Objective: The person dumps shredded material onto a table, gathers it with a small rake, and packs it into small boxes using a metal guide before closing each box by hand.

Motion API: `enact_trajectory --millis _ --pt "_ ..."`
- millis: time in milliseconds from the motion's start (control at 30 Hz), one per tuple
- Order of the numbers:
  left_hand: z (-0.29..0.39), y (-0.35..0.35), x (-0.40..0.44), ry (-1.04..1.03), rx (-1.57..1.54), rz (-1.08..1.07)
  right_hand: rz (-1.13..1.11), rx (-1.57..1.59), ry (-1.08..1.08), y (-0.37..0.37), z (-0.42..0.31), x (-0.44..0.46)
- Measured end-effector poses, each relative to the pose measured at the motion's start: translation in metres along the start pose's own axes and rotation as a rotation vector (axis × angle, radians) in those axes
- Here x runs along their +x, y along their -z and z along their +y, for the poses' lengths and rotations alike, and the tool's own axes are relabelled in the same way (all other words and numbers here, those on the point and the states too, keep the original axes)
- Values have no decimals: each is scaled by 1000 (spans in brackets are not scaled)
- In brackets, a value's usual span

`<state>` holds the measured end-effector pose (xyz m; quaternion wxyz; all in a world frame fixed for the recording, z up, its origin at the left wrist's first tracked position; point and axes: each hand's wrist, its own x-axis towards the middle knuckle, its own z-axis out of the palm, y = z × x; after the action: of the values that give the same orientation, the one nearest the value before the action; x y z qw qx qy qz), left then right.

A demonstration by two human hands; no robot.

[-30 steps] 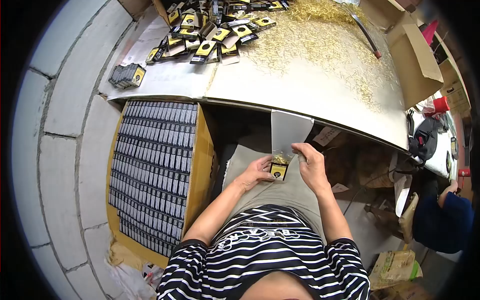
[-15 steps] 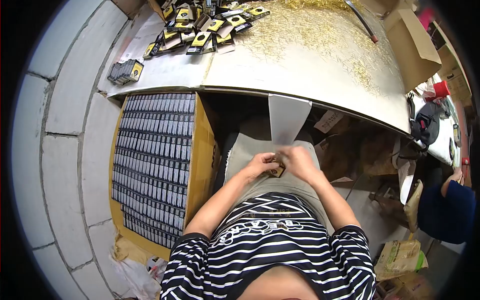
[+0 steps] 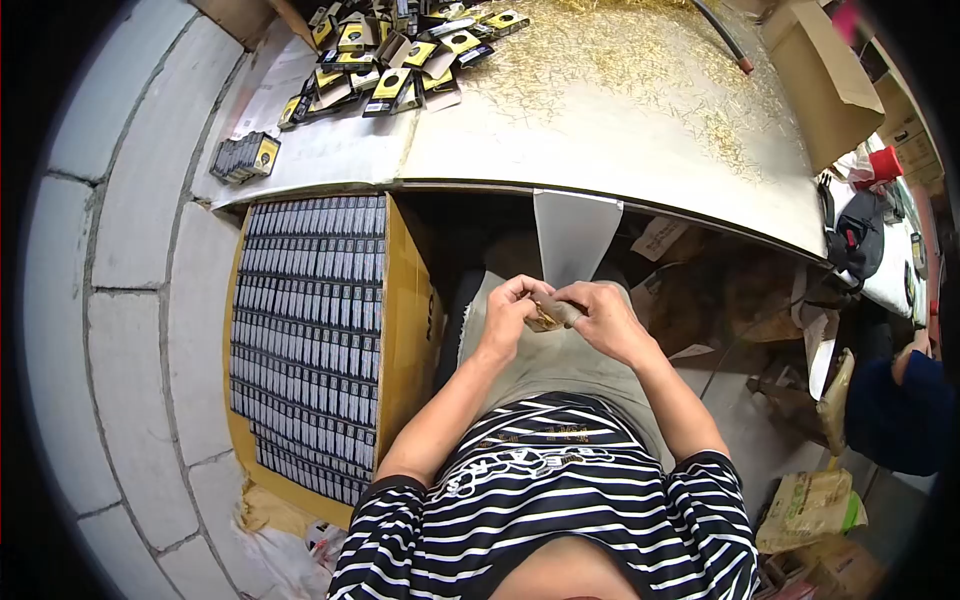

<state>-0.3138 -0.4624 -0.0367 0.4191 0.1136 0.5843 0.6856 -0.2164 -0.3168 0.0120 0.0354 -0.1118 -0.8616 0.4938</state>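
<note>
Above my lap, both hands meet at a small cardboard box (image 3: 552, 311). Its grey-brown inner side shows, and something gold-coloured is visible at its left part. My left hand (image 3: 509, 318) grips the box from the left, with the fingers curled over its top. From the other side, my right hand (image 3: 608, 322) pinches the grey-brown cardboard between thumb and fingers. The fingers cover much of the box, so its printed faces are mostly hidden.
A large carton (image 3: 409, 300) packed with rows of small boxes stands at my left. On the table lie a pile of black-and-yellow boxes (image 3: 388, 90), a short row of boxes (image 3: 246, 158) and scattered thin gold pieces (image 3: 600, 75). Another person's dark-blue clothing (image 3: 900, 415) is at right.
My right hand, blurred before, is now steady at the box's right side. The box has risen slightly and turned, with more of its grey-brown inner cardboard showing.
</note>
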Motion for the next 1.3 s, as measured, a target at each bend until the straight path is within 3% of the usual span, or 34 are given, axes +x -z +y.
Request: enact_trajectory --millis 100,233,300,367,500,633,700,833,867,967,1100,1167,1233,1300 --pt "24 -12 -5 -239 262 -114 192 10 -42 14 3 4" --pt "50 -13 -11 -497 209 -167 91 303 -16 53 -21 7" --pt "65 -9 -9 -591 260 -28 262 -195 60 70 -5 24" --pt "66 -1 -6 -498 212 19 298 -257 -22 82 -9 26" --pt "65 0 -3 -421 171 33 375 -344 22 91 4 37" --pt "58 -4 -3 -357 183 29 210 -60 -18 106 -9 31" --pt "59 -5 1 -351 143 14 323 -447 31 107 17 41" --pt "61 -7 2 -343 166 27 156 -74 -50 113 -2 32" --pt "63 -7 5 -356 189 24 265 -319 -5 113 13 38" --pt "63 -9 7 -402 241 17 259 -252 85 109 12 31" --pt "71 -24 10 -443 417 -32 260 -199 -30 106 3 35" --pt "71 -27 14 -530 769 -36 144 169 -65 96 -8 34" --pt "65 -23 18 -433 706 -110 171 235 0 90 -21 33" --pt "61 -22 10 -381 538 -135 205 494 -128 82 -26 32"
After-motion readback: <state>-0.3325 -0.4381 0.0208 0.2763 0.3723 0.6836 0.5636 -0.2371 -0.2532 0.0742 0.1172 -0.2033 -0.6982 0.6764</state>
